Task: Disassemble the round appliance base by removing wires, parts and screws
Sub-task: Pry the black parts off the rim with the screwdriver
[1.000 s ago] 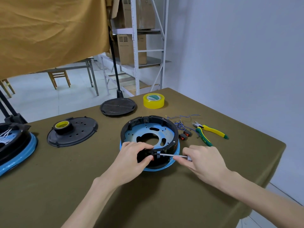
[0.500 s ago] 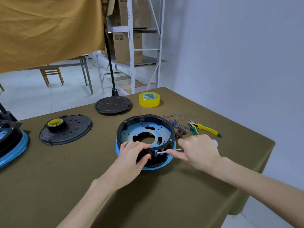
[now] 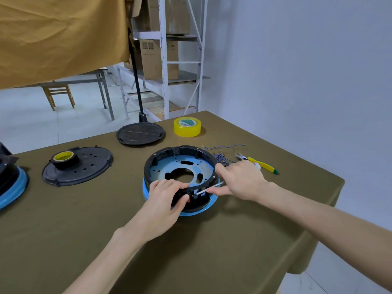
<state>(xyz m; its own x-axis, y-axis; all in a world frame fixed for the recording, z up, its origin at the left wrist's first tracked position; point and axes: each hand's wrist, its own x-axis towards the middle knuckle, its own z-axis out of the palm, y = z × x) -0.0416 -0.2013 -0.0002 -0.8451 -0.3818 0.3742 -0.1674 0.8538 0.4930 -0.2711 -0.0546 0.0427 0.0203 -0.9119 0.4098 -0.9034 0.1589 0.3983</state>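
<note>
The round appliance base (image 3: 182,166), a black ring over a pale blue plate with a blue rim, sits mid-table. My left hand (image 3: 164,200) grips its near wall, thumb beside a small red part. My right hand (image 3: 239,180) holds a thin screwdriver (image 3: 209,188), its tip pushed into the near wall of the base by the left thumb. A tangle of cut blue wires (image 3: 222,152) lies just right of the base.
Yellow-handled pliers (image 3: 261,164) lie behind my right hand. A yellow tape roll (image 3: 187,126) and a black round lid (image 3: 140,133) stand farther back. A black cover with a tape roll on it (image 3: 77,165) lies left; another blue-rimmed unit (image 3: 12,185) sits at the left edge.
My right hand has swung toward the far right of the base, so the screwdriver now slants down-left into the wall. The left hand keeps its grip. The camera moved closer.
</note>
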